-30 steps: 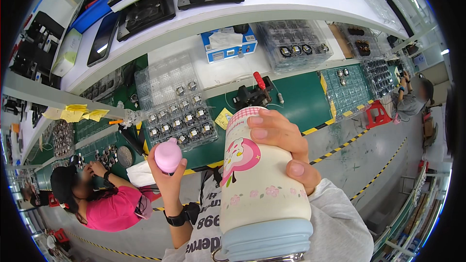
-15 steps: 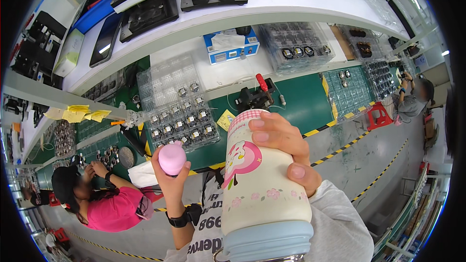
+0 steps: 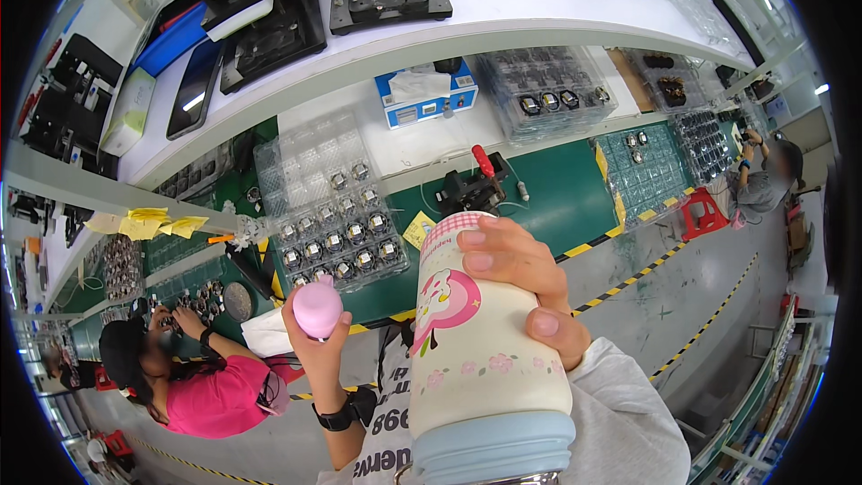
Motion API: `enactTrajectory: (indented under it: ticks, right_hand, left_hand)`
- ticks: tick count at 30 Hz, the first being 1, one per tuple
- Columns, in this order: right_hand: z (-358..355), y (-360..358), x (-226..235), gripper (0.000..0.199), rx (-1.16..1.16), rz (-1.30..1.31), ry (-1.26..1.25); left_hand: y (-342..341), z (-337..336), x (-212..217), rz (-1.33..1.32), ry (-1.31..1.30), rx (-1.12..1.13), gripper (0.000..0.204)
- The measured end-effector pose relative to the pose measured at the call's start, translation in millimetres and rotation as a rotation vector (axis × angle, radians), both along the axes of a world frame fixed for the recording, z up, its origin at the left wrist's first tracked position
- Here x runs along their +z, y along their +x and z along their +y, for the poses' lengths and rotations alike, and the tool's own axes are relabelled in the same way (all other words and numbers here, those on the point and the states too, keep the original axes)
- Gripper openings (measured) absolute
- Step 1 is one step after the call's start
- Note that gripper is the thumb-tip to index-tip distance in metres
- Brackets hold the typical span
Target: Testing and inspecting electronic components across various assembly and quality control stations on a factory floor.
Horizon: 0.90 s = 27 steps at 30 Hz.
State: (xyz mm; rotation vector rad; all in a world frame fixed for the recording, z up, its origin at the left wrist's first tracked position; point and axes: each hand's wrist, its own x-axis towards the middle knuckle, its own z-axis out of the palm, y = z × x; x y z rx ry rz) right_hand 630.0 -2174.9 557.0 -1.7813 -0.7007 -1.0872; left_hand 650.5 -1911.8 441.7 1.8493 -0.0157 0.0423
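Bright, even indoor lighting; strong fisheye distortion.

Lit from overhead, a ceiling strip light visible at right edge. Shadows soft and faint; darker band under the white shelf. Mild glare on the clear plastic trays and on the shelf top. Straight bench edges and floor stripes bent toward the rim; black vignette around the circular field. Bottle very close to lens, enlarged, slightly soft at lower end. Centre sharp; detail small and smeared near the rim.

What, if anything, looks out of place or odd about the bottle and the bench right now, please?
The cream bottle in the right hand is uncapped: its pink cap sits apart in the left hand. No spill shows. On the green bench, the clear parts trays lie slightly askew.
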Motion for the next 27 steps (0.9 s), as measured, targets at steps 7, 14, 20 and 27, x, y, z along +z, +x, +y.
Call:
enactTrajectory:
  ticks: [7, 14, 20, 27]
  right_hand:
    - [0.8, 1.8, -0.4, 0.042, -0.017, -0.029, 0.015]
    - [-1.2, -0.2, 1.1, 0.041, 0.054, 0.042, -0.012]
    - [6.8, 3.0, -1.8, 0.044, 0.049, 0.041, 0.006]
    - [24.1, 4.3, -19.2, 0.061, 0.097, 0.151, 0.105]
  left_hand:
    - [-1.4, -1.7, 1.9, 0.000, -0.082, 0.001, 0.070]
    - [-9.5, 4.8, 3.9, -0.039, -0.219, -0.021, 0.076]
    - [-9.8, 6.4, 38.7, -0.381, -0.544, -0.226, 0.089]
    - [-12.1, -3.4, 102.4, -0.760, -0.656, -0.532, 0.090]
